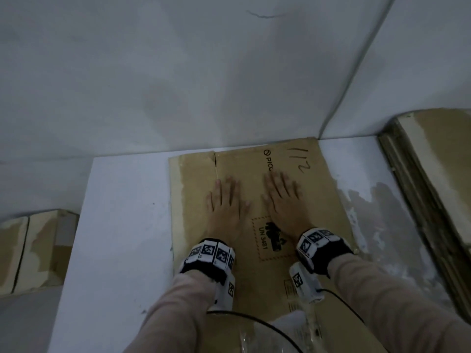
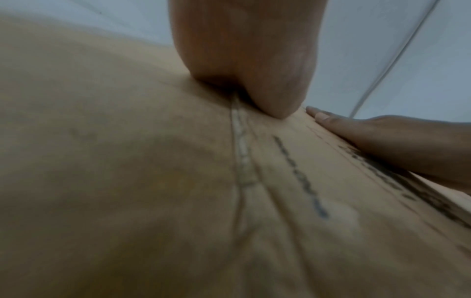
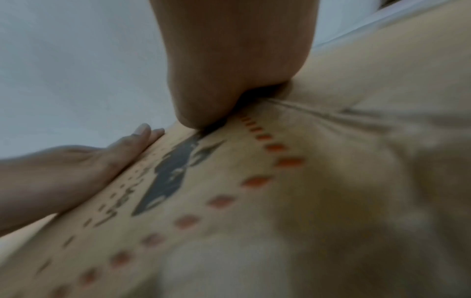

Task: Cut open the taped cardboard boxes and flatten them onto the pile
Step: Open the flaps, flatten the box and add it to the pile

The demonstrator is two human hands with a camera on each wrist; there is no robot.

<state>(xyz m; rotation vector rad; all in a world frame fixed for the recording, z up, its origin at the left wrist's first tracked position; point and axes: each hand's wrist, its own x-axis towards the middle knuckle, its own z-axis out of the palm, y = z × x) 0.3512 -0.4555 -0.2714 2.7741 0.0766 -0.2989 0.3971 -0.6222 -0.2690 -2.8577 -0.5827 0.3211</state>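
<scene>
Head view shows the left hand and right hand side by side, fingers spread and straight, palms pressing flat on a flattened box that lies under them on a white surface. Both wrist views confirm palm contact with the cardboard; neither hand pinches anything.

Risks, as I judge them: the board may spring back along its creases once the pressure lifts, since the panel between the palms looks slightly ridged in the wrist views. Pushing forward could slide the board against the wall ahead of the fingers. A cable runs near the wrists and might snag.

Containers: a taped box stands well left of the left hand, apparently still closed, contents unseen. A stack of flat cardboard sits right of the right hand.
</scene>
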